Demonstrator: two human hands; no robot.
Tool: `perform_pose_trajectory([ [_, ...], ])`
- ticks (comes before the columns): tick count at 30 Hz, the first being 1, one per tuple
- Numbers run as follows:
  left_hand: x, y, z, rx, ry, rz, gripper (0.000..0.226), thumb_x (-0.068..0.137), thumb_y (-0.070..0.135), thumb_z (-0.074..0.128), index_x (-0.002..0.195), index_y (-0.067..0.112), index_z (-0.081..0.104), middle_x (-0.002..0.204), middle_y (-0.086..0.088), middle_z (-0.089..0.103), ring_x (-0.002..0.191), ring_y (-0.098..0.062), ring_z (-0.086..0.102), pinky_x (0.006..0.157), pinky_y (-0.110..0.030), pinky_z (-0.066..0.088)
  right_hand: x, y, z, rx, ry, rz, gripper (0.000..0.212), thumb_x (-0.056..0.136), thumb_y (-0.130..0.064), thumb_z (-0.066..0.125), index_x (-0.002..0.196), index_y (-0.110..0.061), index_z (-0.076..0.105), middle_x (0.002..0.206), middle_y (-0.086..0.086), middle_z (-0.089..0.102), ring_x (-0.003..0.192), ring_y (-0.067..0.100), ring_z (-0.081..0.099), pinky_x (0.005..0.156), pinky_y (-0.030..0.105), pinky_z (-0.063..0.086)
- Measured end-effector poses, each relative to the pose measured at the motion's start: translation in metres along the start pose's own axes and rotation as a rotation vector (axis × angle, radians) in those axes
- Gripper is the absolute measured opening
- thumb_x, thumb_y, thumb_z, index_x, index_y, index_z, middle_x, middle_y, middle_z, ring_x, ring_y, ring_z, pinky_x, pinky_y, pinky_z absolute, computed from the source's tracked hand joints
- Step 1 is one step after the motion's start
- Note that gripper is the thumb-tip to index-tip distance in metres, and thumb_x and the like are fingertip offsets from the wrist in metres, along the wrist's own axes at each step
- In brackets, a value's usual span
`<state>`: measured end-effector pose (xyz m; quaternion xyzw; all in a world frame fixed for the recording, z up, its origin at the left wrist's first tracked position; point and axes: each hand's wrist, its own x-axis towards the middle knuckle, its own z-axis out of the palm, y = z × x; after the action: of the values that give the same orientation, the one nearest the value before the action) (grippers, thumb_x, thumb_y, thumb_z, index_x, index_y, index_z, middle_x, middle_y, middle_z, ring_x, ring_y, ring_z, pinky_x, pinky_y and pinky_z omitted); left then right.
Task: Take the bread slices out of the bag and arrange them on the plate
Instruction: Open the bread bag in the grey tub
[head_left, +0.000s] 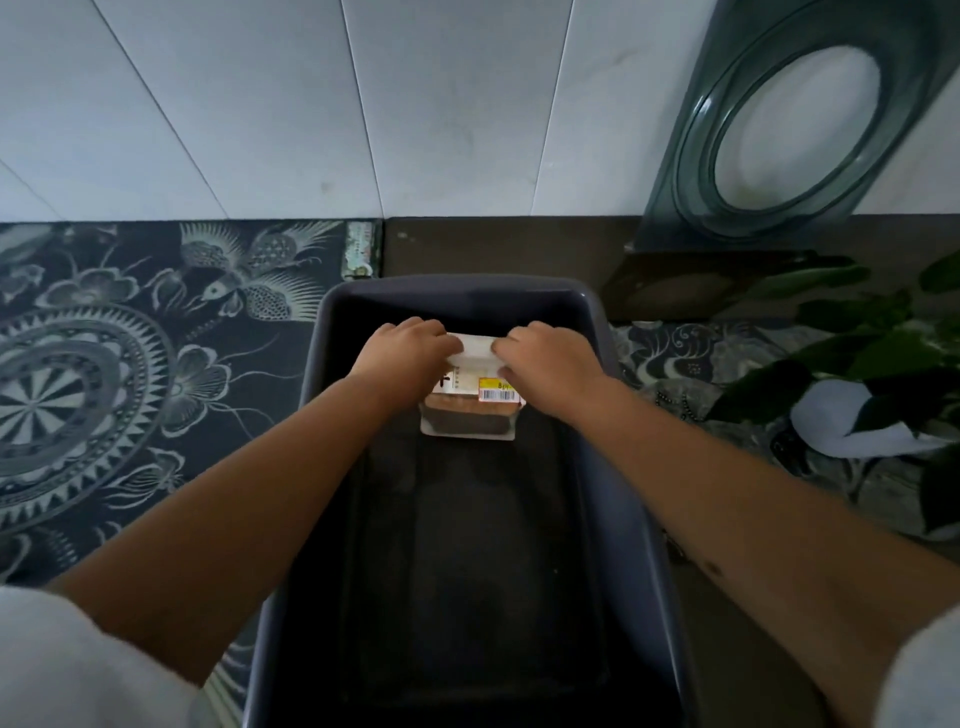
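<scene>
Over the dark tray (613, 499) — left hand (402, 351) | right hand (548, 361) — both clamped on bread bag (470, 410).

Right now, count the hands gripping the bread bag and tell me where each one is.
2. The left hand pinches the bread bag at its far top-left corner; the right hand pinches the far top-right corner. Both reach over the dark tray. The fingertips are partly hidden.

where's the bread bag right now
In the head view, the bread bag sits centre frame over the far end of the dark tray, its top edge pinched between the left hand and right hand.
</scene>
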<state>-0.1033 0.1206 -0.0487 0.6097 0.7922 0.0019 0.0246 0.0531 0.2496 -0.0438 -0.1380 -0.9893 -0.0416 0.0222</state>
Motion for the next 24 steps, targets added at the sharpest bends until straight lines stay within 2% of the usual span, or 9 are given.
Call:
perform_pose_trajectory([
  [3,0.009,-0.003,0.000,0.010,0.000,-0.013,0.025,0.087,0.019,0.062,0.112,0.023,0.066,0.108,-0.002,0.068,0.101,-0.026,0.061,0.080,-0.040,0.047,0.008,0.004,0.005,0.021,0.009,0.001,0.011,0.088,-0.028,0.065,0.093,-0.018,0.067,0.081,0.001,0.069,0.074,0.022,0.063,0.049,0.034,0.048],
  [8,0.016,0.001,-0.005,0.051,-0.063,0.017,0.019,0.087,0.013,0.063,0.106,0.017,0.064,0.100,-0.005,0.068,0.095,-0.026,0.063,0.074,-0.037,0.048,0.020,0.006,0.005,0.054,-0.023,0.021,0.003,0.089,-0.019,0.065,0.091,-0.017,0.065,0.081,0.002,0.068,0.071,0.021,0.064,0.050,0.032,0.044],
  [12,0.006,0.002,-0.015,-0.016,-0.064,0.014,0.022,0.089,0.009,0.059,0.110,0.015,0.066,0.095,-0.007,0.067,0.091,-0.028,0.064,0.068,-0.039,0.050,0.013,0.006,-0.005,0.070,-0.023,-0.008,0.003,0.090,-0.015,0.063,0.092,-0.015,0.065,0.081,0.003,0.067,0.072,0.022,0.064,0.056,0.039,0.054],
  [18,-0.042,0.019,-0.041,-0.094,0.022,0.050,0.019,0.091,0.008,0.060,0.106,0.013,0.069,0.092,-0.009,0.068,0.089,-0.031,0.064,0.069,-0.044,0.054,-0.026,-0.012,-0.029,0.112,0.074,-0.055,0.006,0.090,-0.017,0.062,0.090,-0.013,0.068,0.079,0.004,0.067,0.073,0.023,0.062,0.054,0.037,0.052],
  [22,-0.093,0.041,-0.048,-0.128,0.064,0.051,0.018,0.090,0.010,0.064,0.106,0.014,0.070,0.092,-0.007,0.067,0.085,-0.026,0.064,0.066,-0.041,0.054,-0.067,-0.037,-0.045,0.091,0.097,-0.099,0.003,0.086,-0.015,0.065,0.088,-0.014,0.067,0.077,0.003,0.065,0.073,0.023,0.061,0.051,0.036,0.051],
  [24,-0.119,0.055,-0.047,-0.135,0.055,0.050,0.019,0.090,0.012,0.064,0.109,0.016,0.069,0.095,-0.005,0.067,0.088,-0.023,0.063,0.068,-0.042,0.056,-0.091,-0.051,-0.050,0.085,0.085,-0.110,0.004,0.086,-0.013,0.064,0.089,-0.014,0.067,0.078,0.003,0.065,0.074,0.024,0.061,0.051,0.037,0.052],
])
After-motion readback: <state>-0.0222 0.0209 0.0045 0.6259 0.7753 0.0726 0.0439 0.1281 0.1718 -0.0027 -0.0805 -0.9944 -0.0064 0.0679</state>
